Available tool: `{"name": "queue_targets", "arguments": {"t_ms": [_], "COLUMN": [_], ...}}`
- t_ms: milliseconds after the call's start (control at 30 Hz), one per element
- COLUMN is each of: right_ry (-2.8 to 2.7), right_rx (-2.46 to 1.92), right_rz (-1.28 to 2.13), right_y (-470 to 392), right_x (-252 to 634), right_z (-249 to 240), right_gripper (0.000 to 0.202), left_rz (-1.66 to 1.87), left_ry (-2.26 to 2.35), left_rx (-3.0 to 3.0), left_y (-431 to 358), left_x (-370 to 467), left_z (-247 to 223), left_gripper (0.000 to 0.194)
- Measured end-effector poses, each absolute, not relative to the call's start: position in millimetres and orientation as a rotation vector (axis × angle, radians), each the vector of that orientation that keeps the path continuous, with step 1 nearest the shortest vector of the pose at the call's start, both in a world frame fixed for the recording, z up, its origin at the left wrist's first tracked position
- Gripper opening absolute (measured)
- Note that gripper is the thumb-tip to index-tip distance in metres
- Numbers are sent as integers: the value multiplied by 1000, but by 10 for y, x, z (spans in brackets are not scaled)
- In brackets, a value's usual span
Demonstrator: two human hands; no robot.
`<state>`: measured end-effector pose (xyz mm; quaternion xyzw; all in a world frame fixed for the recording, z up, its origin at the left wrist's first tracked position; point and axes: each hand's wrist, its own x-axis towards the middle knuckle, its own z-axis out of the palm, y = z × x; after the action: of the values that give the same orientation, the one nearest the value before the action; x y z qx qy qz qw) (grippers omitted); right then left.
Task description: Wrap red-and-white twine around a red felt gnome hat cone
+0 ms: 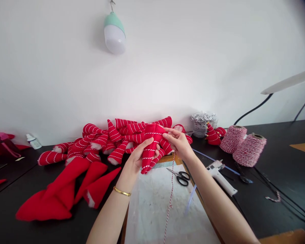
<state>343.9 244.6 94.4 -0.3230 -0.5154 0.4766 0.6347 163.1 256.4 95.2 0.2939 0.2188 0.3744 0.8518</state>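
Note:
A red felt cone (148, 149), with rows of white-flecked twine around it, is held over the work board with its tip pointing down. My left hand (137, 155) wraps around its side, thumb in front and fingers behind. At the upper right edge of the cone, my right hand (178, 140) has thumb and forefinger pinched on the red-and-white twine (171, 193). That twine hangs from below the right hand down toward me. The exact pinch point is partly hidden by the fingers.
Striped stuffed cones (99, 140) pile against the wall; plain red cones (63, 189) lie left. Scissors (182, 177) rest on the covered board (147, 217). Right are a glue gun (222, 178), twine spools (249, 149), a small decorated cone (212, 135) and cables (282, 193).

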Motion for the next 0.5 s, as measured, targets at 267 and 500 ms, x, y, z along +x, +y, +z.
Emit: {"name": "queue_targets", "arguments": {"t_ms": [267,500], "right_ry": [-1263,-1293], "right_rx": [-894,-843], "right_rz": [603,668], "right_y": [2472,2413], "right_x": [3400,3409], "right_z": [921,957], "right_gripper": [30,31], "left_rz": [1165,1284], "left_ry": [727,830], "left_rx": [1145,1160], "left_y": [2517,2550], "left_x": [1852,1879], "left_z": [908,916], "left_gripper": [109,96]}}
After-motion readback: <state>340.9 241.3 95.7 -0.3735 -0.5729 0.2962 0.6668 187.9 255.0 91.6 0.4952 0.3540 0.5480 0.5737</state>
